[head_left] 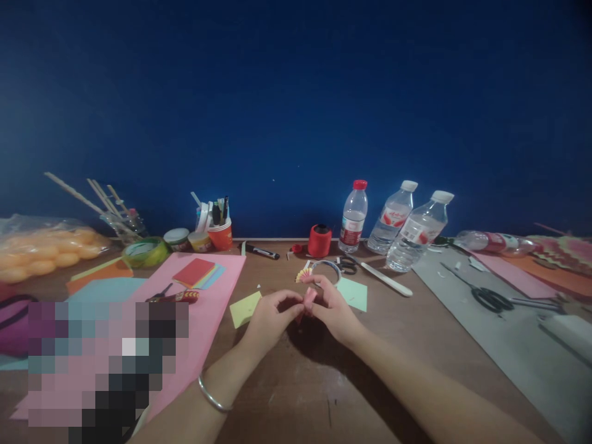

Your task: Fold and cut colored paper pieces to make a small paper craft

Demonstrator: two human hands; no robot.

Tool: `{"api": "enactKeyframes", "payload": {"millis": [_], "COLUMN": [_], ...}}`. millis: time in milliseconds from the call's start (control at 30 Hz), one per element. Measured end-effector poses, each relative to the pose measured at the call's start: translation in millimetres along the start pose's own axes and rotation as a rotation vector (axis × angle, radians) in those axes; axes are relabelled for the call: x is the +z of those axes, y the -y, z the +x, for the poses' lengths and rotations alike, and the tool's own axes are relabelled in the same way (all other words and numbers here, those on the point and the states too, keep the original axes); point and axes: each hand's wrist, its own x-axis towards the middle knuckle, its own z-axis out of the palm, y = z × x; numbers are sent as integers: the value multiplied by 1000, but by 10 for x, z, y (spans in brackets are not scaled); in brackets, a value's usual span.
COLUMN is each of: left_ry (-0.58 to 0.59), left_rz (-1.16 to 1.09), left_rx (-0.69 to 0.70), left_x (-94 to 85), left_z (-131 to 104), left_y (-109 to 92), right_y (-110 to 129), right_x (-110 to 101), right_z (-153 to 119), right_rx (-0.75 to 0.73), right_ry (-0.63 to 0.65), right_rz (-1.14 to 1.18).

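My left hand [277, 311] and my right hand [330, 308] meet over the middle of the brown table, both pinching a small folded piece of pink paper [310, 297]. The fingertips cover part of the paper. Beside my left hand lies a yellow paper sheet [243, 310]. A pale green sheet [355, 294] lies to the right of my right hand. Just beyond the fingers are a small yellow and pink pleated paper fan [304, 275] and a roll of tape [326, 265]. A silver bangle [211, 394] circles my left wrist.
Water bottles [355, 219] and a red thread spool [320, 241] stand near the blue wall. Black-handled scissors [348, 265] and a white stick [386, 279] lie ahead. On the left are pink sheets [217, 290] and a pen cup [221, 235]; scissors [493, 300] rest on grey paper at right.
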Motion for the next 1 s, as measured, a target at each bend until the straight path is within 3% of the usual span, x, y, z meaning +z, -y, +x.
{"api": "enactKeyframes", "payload": {"millis": [600,1000], "left_ry": [16,39], "left_rz": [-67,-181], "left_rx": [-8,-105], "left_x": [-21,2], "left_z": [25,27], "left_y": [50,3], "right_y": [-23,-9], "right_x": [-18,-29], "right_z": [32,25], "right_rx": [-16,-18], "right_ry": [0,6], "right_rz": [-62,-214]}}
